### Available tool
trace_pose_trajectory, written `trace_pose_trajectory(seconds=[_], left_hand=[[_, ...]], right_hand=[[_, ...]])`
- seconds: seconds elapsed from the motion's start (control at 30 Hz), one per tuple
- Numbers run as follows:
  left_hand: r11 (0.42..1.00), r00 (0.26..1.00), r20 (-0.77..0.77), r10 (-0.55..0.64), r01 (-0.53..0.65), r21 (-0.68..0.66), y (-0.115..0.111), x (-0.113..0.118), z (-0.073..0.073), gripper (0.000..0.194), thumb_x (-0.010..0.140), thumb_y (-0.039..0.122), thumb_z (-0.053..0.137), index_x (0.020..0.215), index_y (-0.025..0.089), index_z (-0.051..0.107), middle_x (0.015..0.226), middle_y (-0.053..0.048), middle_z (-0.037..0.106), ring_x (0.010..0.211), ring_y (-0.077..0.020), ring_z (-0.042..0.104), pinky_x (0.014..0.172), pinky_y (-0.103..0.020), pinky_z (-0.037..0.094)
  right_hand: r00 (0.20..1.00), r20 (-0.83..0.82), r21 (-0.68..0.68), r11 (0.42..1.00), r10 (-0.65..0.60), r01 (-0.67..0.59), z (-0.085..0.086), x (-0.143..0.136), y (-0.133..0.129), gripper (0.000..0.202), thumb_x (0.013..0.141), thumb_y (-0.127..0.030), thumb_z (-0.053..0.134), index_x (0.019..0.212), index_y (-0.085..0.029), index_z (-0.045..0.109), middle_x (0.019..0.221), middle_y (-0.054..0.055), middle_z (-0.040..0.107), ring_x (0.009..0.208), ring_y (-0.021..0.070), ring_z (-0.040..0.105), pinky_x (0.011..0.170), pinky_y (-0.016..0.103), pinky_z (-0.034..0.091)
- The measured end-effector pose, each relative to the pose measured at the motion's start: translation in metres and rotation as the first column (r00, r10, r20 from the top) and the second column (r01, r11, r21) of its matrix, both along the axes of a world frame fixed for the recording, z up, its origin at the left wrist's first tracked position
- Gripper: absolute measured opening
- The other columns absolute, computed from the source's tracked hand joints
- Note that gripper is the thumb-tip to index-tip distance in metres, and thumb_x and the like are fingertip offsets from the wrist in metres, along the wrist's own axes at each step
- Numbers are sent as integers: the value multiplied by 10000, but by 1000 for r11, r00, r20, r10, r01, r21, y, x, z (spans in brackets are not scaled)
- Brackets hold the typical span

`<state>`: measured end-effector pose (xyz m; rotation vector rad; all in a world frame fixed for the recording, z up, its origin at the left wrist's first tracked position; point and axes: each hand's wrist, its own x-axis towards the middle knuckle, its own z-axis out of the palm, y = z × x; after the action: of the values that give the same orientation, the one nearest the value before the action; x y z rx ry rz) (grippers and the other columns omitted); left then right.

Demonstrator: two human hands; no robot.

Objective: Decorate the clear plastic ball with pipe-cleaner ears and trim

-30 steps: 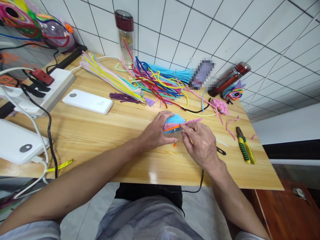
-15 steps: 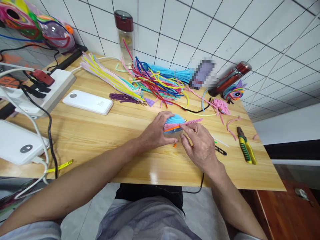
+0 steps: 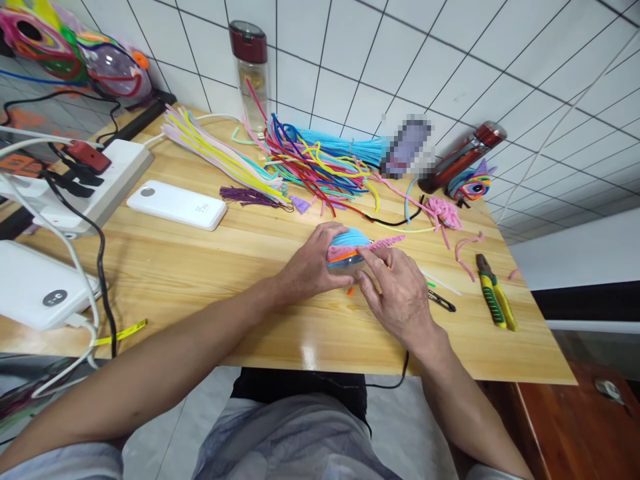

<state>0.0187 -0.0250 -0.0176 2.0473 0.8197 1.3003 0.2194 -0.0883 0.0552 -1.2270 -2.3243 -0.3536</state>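
Note:
A small clear plastic piece (image 3: pixel 345 268) carries rows of light blue pipe cleaner (image 3: pixel 353 237), with a pink and an orange strip along its side. My left hand (image 3: pixel 315 260) holds it from the left, thumb below and fingers over the top. My right hand (image 3: pixel 397 290) touches the strips with its index fingertip, thumb close to the piece's right side. A fuzzy pink pipe cleaner end (image 3: pixel 393 241) sticks out to the right above that hand. Whether the right fingers pinch anything is too small to tell.
Loose pipe cleaners (image 3: pixel 320 167) lie along the back, near a glass bottle (image 3: pixel 253 87) and a red flask (image 3: pixel 463 157). Pliers (image 3: pixel 495 293) and a black cutter (image 3: pixel 443 301) lie right. Power banks (image 3: pixel 177 205) and a power strip (image 3: pixel 113 180) are left.
My right thumb has moved slightly up and left, closer to the plastic piece. The left hand keeps its hold, and the camera view has shifted a little.

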Motion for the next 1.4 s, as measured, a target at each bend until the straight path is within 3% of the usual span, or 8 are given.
trace_pose_trajectory(seconds=[0.13,0.33,0.5,0.67,0.93,1.07,1.27,1.4], left_hand=[[999,1000,-27,-6,5,-36,0,-1,2,922,705,348,956,1462,247,440,1470,-175,544,1449,-380,539,1222,-612,481],[999,999,-38,20,-22,-39,0,0,2,906,707,331,946,1456,253,442,1464,-157,553,1443,-376,544,1230,-594,484],[999,998,-48,29,-30,-24,0,1,1,892,719,365,947,1447,247,445,1449,-153,566,1425,-371,560,1221,-581,493],[998,999,-37,40,-41,-45,2,1,-1,900,716,401,955,1444,235,452,1443,-158,575,1420,-374,564,1218,-570,494],[994,999,-21,41,-43,-104,3,1,-3,893,698,421,957,1427,231,478,1437,-154,585,1429,-367,563,1232,-564,478],[972,998,33,54,-45,-229,3,0,1,937,660,461,973,1425,207,496,1440,-167,582,1405,-364,580,1220,-559,482],[901,964,147,221,-144,-410,6,-5,15,883,676,493,955,1400,196,547,1517,-167,559,1475,-356,526,1266,-530,421],[880,957,170,236,-136,-455,8,-7,18,945,657,505,960,1435,183,532,1544,-183,554,1473,-358,533,1262,-517,422]], right_hand=[[995,-96,23,999,24,-22,-2,2,0,504,1042,-223,603,1539,-197,523,1077,117,739,929,254,690,792,389,555],[999,40,45,999,-11,9,-5,1,1,373,1069,-266,573,1429,-178,617,958,95,719,848,251,653,722,372,511],[999,-48,22,1000,-7,8,-5,2,0,458,1078,-285,570,1523,-181,541,992,100,720,877,250,662,771,382,531],[1000,14,-14,1000,-11,11,-6,2,0,408,1085,-321,568,1468,-183,593,949,92,719,872,256,661,758,380,517],[998,-60,-39,999,23,-25,-5,0,3,381,1092,-322,554,1437,-174,621,962,101,732,869,255,675,761,389,539],[976,-217,-73,997,23,-39,5,3,1,386,1075,-292,597,1449,-199,619,961,79,727,866,230,695,760,370,564],[962,-268,-111,990,51,-83,26,17,-1,122,1039,-181,612,1059,-215,728,887,48,727,813,193,701,769,339,558],[995,-82,-268,960,64,-84,12,27,-1,128,1019,-156,600,983,-203,714,921,65,750,850,211,715,786,341,551]])
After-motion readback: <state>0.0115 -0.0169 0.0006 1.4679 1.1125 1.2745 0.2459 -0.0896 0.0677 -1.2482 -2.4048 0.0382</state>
